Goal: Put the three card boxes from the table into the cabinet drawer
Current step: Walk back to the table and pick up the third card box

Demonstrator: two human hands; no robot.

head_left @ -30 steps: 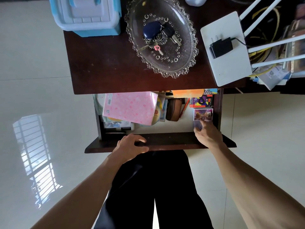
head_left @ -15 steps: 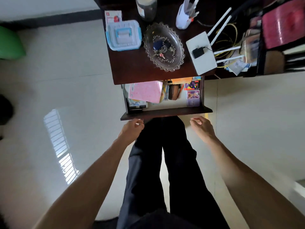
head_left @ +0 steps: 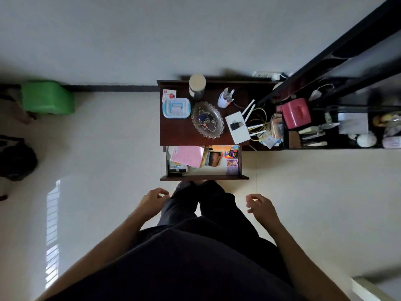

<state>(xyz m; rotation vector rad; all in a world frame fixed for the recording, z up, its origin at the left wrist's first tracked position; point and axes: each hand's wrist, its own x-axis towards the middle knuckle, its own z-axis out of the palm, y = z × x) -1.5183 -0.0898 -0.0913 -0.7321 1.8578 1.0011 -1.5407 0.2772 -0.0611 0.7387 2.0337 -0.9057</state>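
The cabinet drawer [head_left: 204, 177] stands pulled out below the dark wooden table top [head_left: 180, 131]. At its right side lie card boxes in a row: a purple one with a figure [head_left: 231, 163], a paler purple one [head_left: 230, 171] in front of it, and a colourful one [head_left: 231, 153] behind. My left hand [head_left: 152, 203] and my right hand [head_left: 261, 206] hang in front of the drawer, well clear of it, both with loosely curled fingers and nothing in them.
In the drawer's left part lies a pink box [head_left: 187, 156]. On the table stand a blue-lidded container [head_left: 176, 107], a glass dish with keys [head_left: 207, 120], a white router [head_left: 237, 127] and a jar [head_left: 197, 85]. A dark shelf unit [head_left: 338, 118] is at right, a green stool [head_left: 47, 97] at left.
I have risen and backed away, so the table looks far smaller. My right hand left the card box in the drawer, my left hand let go of the drawer front; both drew back.
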